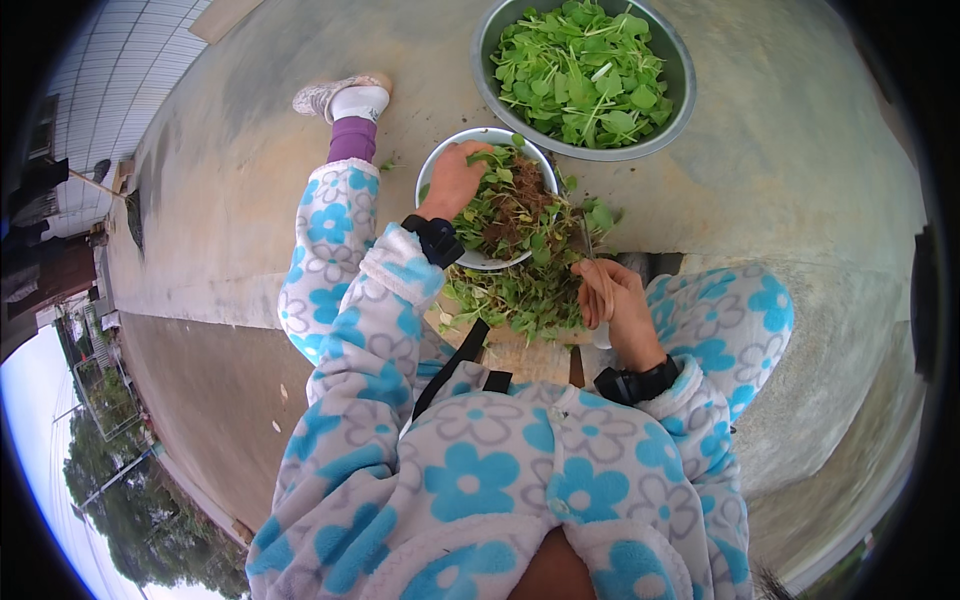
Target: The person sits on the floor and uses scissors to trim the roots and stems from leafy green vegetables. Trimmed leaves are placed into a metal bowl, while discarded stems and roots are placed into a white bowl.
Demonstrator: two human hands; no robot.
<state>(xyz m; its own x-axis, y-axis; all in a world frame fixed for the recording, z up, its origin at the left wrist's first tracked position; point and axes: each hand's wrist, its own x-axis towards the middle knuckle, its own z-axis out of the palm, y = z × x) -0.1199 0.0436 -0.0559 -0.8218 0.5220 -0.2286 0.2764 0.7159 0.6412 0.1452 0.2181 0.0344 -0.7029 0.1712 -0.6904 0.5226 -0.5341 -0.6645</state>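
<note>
My left hand point(455, 182) reaches into a white bowl point(428, 160), its fingers closed on leafy greens point(490, 205). Brown roots and soil point(525, 205) cling among the plants there. To the right of the bowl, my right hand point(622, 305) grips a pair of scissors point(598, 285); their tan handles show at the fingers and the dark blades point away from me into the leaves. A loose heap of uncut-looking greens point(520, 300) lies between the bowl and my lap, partly under the bowl's near rim.
A large metal basin point(683, 95) full of bright green leaves point(585, 75) stands beyond the bowl, to the right. My legs flank the work, the left shoe point(340, 95) stretched forward on the concrete floor point(230, 200). A floor step runs across at knee level.
</note>
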